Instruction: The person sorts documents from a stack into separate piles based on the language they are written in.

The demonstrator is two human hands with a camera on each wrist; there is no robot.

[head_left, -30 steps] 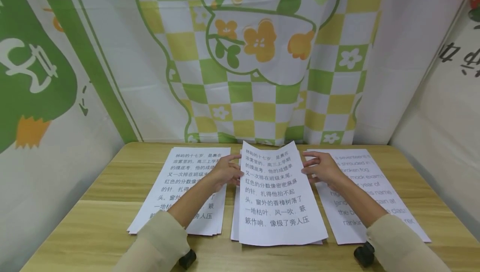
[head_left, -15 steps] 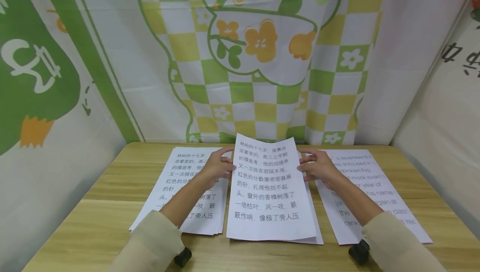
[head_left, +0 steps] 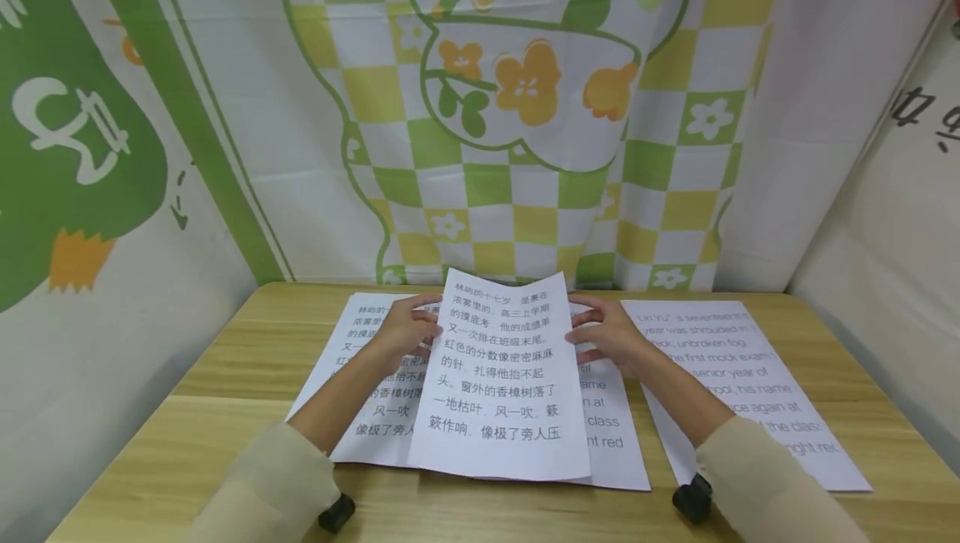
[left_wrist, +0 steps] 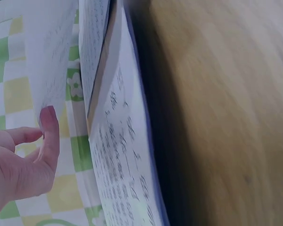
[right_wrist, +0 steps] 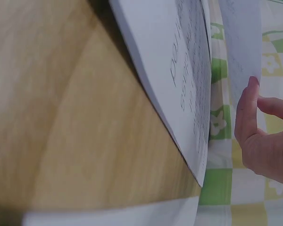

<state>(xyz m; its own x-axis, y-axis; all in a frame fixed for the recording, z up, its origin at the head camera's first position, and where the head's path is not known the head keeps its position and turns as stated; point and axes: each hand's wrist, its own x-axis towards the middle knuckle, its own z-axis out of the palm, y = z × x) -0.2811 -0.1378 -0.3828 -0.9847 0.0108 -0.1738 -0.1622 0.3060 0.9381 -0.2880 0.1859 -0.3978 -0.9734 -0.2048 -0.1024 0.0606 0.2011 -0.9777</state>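
Note:
A white sheet of paper (head_left: 498,376) printed with Chinese text is held up between both hands, its top edge dipping in the middle. My left hand (head_left: 401,333) pinches its left edge; in the left wrist view the thumb and fingers meet at the paper's border. On the opposite edge, my right hand (head_left: 611,336) pinches it the same way, as the right wrist view shows. Behind the sheet, a middle stack with English text (head_left: 613,451) shows along its right side. The sheet also overlaps the left stack of Chinese pages (head_left: 356,360).
A right stack of English pages (head_left: 723,347) lies beyond the right forearm. All the paper rests on a wooden table (head_left: 187,443). A green and yellow checked curtain (head_left: 517,210) hangs at the table's back edge, with printed cloth on both sides.
The Chinese sheet has come off the middle stack and moved left in both hands, uncovering English text beneath. It now partly covers the left stack.

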